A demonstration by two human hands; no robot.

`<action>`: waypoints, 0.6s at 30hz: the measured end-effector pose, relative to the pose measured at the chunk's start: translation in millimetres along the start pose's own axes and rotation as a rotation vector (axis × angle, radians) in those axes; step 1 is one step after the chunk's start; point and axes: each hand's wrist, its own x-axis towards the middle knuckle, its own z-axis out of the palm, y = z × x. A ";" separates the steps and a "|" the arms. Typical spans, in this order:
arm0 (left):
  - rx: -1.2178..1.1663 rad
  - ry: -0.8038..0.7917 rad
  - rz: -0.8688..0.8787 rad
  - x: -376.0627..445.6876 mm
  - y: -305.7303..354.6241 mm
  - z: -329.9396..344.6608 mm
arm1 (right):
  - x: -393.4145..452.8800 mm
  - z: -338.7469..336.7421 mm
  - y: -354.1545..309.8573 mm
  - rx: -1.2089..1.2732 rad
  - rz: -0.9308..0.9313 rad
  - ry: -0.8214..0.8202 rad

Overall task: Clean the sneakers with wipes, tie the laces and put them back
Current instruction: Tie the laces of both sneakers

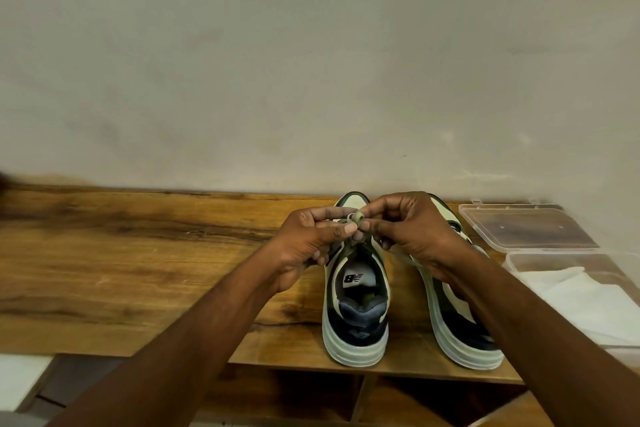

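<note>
Both hands meet over the left sneaker [356, 291], which stands on the wooden shelf top [138, 260] with its heel toward the person and its toe near the wall [311, 62]. The left hand [304, 246] and right hand [412, 236] are close together, each pinching the lace [356, 218], which shows as a small olive loop between the fingertips; whether a bow is already formed I cannot tell. The lace looks thin, soft and limp, so it will probably slip unless pinched near the knot and kept under tension; holding it by the loops close to the tongue seems the surest grip. The shoe itself looks light, with a thick, stiff sole and a soft padded collar, so I would lift it by the heel or the collar rim. The right sneaker [464, 333] stands just beside it, partly hidden under the right forearm. Both heels sit at the front edge of the shelf top, so a hard pull toward the person could tip a shoe off. To the right, touching or nearly touching the right sneaker, lies an open clear box [519, 270] holding white wipes [581, 302], its lid [523, 225] laid back toward the wall; that side is crowded. The bare wood to the left gives the widest room for elbows and for shifting a shoe.
</note>
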 end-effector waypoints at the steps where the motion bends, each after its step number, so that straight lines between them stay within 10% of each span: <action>1: 0.005 -0.004 -0.004 -0.5 0.5 0.0 | -0.5 -1.0 0.0 -0.018 -0.012 -0.018; 18: 0.029 0.246 0.146 -1.2 -6.3 17.1 | -6.8 -0.2 -13.1 0.080 0.058 -0.014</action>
